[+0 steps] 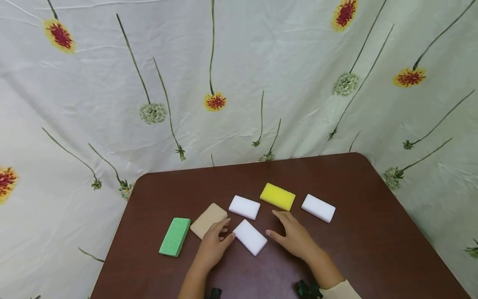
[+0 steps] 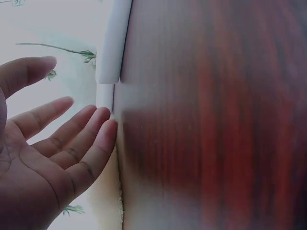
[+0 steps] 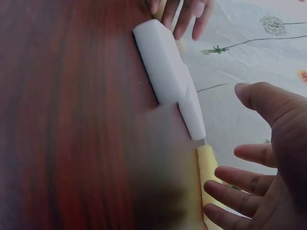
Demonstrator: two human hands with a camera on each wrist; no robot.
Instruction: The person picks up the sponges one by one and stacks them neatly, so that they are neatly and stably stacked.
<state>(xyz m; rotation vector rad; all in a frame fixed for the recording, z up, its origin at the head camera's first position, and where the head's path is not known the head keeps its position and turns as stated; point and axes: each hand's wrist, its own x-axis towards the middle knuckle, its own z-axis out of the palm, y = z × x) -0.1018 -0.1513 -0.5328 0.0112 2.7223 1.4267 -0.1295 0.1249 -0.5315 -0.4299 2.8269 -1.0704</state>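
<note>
On the brown table lie several sponge blocks. Between the two hands sits a white sponge [image 1: 250, 237], the nearest one to me. My left hand [image 1: 212, 248], fingers relaxed and spread, hovers by this sponge's left end and overlaps the corner of a beige sponge [image 1: 208, 219]. My right hand [image 1: 295, 237] is to its right, thumb and fingers apart, just below a yellow sponge [image 1: 278, 196]. A second white sponge [image 1: 244, 207] lies behind the first. In the wrist views, the left palm [image 2: 33, 177] and right palm [image 3: 278, 201] hold nothing.
A green sponge [image 1: 174, 237] lies at the left, and another white sponge [image 1: 318, 208] at the right. The table [image 1: 373, 249] has rounded far corners. Behind it hangs a pale floral cloth [image 1: 239, 58]. Dark wrist straps [image 1: 309, 289] show at the bottom.
</note>
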